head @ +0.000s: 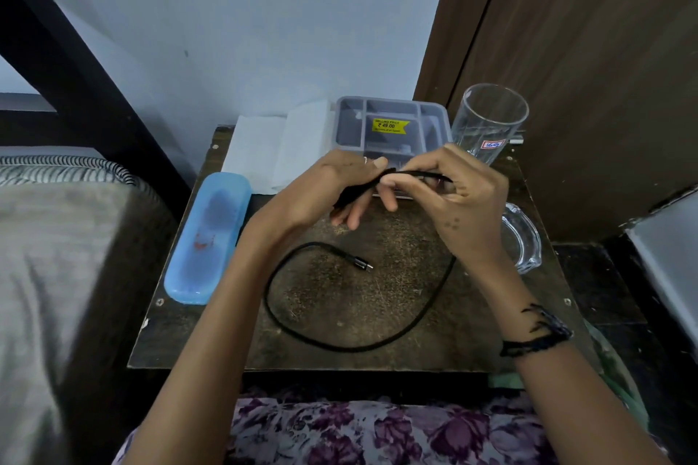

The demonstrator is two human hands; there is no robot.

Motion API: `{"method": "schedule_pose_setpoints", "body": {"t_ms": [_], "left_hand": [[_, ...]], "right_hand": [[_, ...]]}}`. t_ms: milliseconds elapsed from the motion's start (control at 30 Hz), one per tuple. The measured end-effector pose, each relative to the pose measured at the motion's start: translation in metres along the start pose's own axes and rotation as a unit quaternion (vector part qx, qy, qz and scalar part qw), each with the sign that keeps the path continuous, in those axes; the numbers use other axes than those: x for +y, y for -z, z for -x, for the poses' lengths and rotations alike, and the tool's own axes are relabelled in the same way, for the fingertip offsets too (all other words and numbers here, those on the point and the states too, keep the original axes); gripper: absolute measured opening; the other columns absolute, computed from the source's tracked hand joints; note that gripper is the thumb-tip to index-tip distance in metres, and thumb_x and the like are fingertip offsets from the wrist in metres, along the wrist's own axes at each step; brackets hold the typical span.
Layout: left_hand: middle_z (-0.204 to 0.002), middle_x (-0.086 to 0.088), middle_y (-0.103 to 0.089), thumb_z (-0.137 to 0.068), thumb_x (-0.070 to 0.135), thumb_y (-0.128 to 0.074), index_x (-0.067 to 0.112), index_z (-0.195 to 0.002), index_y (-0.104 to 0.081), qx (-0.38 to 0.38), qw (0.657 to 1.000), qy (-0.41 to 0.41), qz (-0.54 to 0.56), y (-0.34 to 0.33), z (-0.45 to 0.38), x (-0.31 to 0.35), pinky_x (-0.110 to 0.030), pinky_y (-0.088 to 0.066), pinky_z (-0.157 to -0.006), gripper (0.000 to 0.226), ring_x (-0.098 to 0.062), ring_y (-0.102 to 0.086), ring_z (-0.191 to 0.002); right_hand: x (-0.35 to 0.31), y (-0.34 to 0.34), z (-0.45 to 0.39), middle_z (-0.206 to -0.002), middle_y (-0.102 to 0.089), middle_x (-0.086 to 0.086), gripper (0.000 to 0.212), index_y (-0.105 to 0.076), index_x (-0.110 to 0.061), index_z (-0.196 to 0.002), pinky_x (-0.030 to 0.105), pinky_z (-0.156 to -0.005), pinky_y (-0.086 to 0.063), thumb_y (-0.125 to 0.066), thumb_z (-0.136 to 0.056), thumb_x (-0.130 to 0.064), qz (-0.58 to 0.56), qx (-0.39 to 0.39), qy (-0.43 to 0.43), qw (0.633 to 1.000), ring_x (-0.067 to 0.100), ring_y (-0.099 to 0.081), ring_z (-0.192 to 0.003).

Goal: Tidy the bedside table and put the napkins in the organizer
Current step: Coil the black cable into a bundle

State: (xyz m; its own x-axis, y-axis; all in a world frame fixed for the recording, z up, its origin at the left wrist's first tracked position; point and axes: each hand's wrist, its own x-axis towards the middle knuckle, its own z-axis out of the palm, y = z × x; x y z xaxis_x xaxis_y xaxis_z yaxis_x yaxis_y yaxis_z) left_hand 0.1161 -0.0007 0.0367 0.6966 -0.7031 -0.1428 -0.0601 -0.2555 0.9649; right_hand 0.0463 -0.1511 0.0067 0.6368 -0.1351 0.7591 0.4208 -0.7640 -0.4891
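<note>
Left hand (325, 192): thumb and fingers (357, 213) curled around a black cable (355, 347), gripping a bunched section. Right hand (449, 200): fingers pinching the same cable just beside the left thumb. Both hands are held above the centre of the tabletop (377, 276). From the right hand the cable drops and loops across the tabletop toward 6 o'clock, ending in a metal-tipped plug (363, 263) near centre. Organizer (393, 126): grey compartmented tray at 12 o'clock, yellow price sticker on it; contents probably nil, though the hands cover its near edge. Napkins (275, 147): white, lying at 11 o'clock, touching the organizer's left side. Blue case (209, 238) at 9 o'clock. Empty glass (487, 123) at 1 o'clock. Clear glass dish (523, 238) at 3 o'clock.
</note>
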Motion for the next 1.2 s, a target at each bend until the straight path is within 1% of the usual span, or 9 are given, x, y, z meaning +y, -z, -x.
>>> {"method": "schedule_pose_setpoints", "body": {"t_ms": [167,300,367,533,700,867,967,1100,1200], "left_hand": [[-0.029,0.006,-0.038,-0.095,0.043,-0.039,0.016,-0.062,-0.067,-0.113,0.983,-0.053,0.136,0.005,0.003,-0.016,-0.015,-0.022,-0.036,0.052,-0.005,-0.022,-0.025],[-0.033,0.012,-0.04,-0.081,0.031,-0.055,0.006,-0.09,-0.071,-0.164,0.954,-0.112,0.224,0.002,0.008,-0.018,-0.013,-0.02,-0.038,0.031,0.0,-0.022,-0.029],[-0.04,0.011,-0.05,-0.085,0.019,-0.052,-0.017,-0.107,-0.054,-0.129,0.944,-0.13,0.273,-0.003,0.006,-0.014,-0.009,-0.022,-0.037,0.042,0.0,-0.029,-0.028],[-0.099,0.009,-0.072,-0.094,0.011,-0.038,0.01,-0.133,-0.035,0.01,0.906,-0.193,0.377,-0.009,0.0,-0.008,-0.012,-0.05,-0.064,0.039,-0.001,-0.061,-0.061],[-0.134,0.006,-0.047,-0.097,0.008,-0.038,0.014,-0.148,0.002,0.171,0.95,-0.205,0.164,0.0,-0.01,-0.022,-0.024,-0.049,-0.092,0.065,-0.008,-0.063,-0.105],[-0.102,0.008,-0.066,-0.088,0.018,-0.052,0.019,-0.136,-0.039,0.082,0.985,-0.142,-0.057,0.009,-0.005,-0.03,-0.028,-0.049,-0.091,0.05,-0.007,-0.064,-0.088],[-0.071,0.002,-0.066,-0.094,0.021,-0.05,0.013,-0.109,-0.06,0.027,0.995,-0.096,-0.016,0.004,-0.003,-0.022,-0.026,-0.05,-0.067,0.02,-0.014,-0.06,-0.061],[-0.044,-0.004,-0.057,-0.094,0.043,-0.039,0.003,-0.078,-0.068,-0.013,0.997,-0.075,0.001,0.003,0.0,-0.014,-0.015,-0.039,-0.044,0.052,-0.015,-0.044,-0.036],[-0.034,-0.001,-0.048,-0.089,0.037,-0.044,0.012,-0.07,-0.071,-0.087,0.994,-0.056,0.032,0.006,0.003,-0.015,-0.012,-0.031,-0.038,0.041,-0.012,-0.033,-0.029]], "right_hand": [[0.01,0.0,-0.002,-0.072,-0.068,0.002,0.011,-0.073,-0.014,-0.086,0.032,-0.054,-0.046,-0.067,-0.084,-0.023,-0.019,0.029,-0.054,0.998,0.014,-0.058,-0.061],[0.013,-0.006,-0.003,-0.077,-0.068,-0.002,0.012,-0.069,-0.018,-0.097,0.029,-0.061,-0.05,-0.061,-0.089,-0.022,-0.057,0.047,-0.12,0.99,0.009,-0.06,-0.066],[0.012,-0.014,0.0,-0.071,-0.064,-0.009,0.019,-0.07,-0.014,-0.101,0.026,-0.057,-0.048,-0.056,-0.092,-0.024,-0.053,0.014,-0.14,0.989,0.004,-0.057,-0.06],[0.0,-0.028,0.01,-0.059,-0.054,-0.015,0.021,-0.07,-0.014,-0.098,0.029,-0.05,-0.047,-0.054,-0.094,-0.025,0.015,-0.083,-0.104,0.991,0.006,-0.052,-0.049],[-0.005,-0.026,0.013,-0.075,-0.072,-0.002,0.018,-0.071,-0.013,-0.09,0.031,-0.052,-0.053,-0.059,-0.09,-0.025,0.092,-0.132,0.022,0.987,0.011,-0.065,-0.062],[0.0,-0.014,0.009,-0.062,-0.064,-0.007,0.025,-0.07,-0.015,-0.076,0.02,-0.044,-0.039,-0.065,-0.086,-0.037,0.165,-0.082,0.127,0.975,0.007,-0.056,-0.05],[0.007,-0.003,0.005,-0.059,-0.059,-0.005,0.031,-0.068,-0.013,-0.073,0.019,-0.046,-0.033,-0.066,-0.084,-0.042,0.201,-0.038,0.146,0.968,0.007,-0.052,-0.05],[0.008,-0.002,0.006,-0.063,-0.063,-0.002,0.033,-0.068,-0.009,-0.073,0.027,-0.044,-0.043,-0.066,-0.084,-0.04,0.171,0.008,0.117,0.978,0.01,-0.054,-0.051],[0.01,-0.002,0.003,-0.068,-0.066,0.002,0.031,-0.068,-0.006,-0.077,0.034,-0.046,-0.047,-0.062,-0.089,-0.034,0.113,0.047,0.057,0.991,0.012,-0.058,-0.056]]}}
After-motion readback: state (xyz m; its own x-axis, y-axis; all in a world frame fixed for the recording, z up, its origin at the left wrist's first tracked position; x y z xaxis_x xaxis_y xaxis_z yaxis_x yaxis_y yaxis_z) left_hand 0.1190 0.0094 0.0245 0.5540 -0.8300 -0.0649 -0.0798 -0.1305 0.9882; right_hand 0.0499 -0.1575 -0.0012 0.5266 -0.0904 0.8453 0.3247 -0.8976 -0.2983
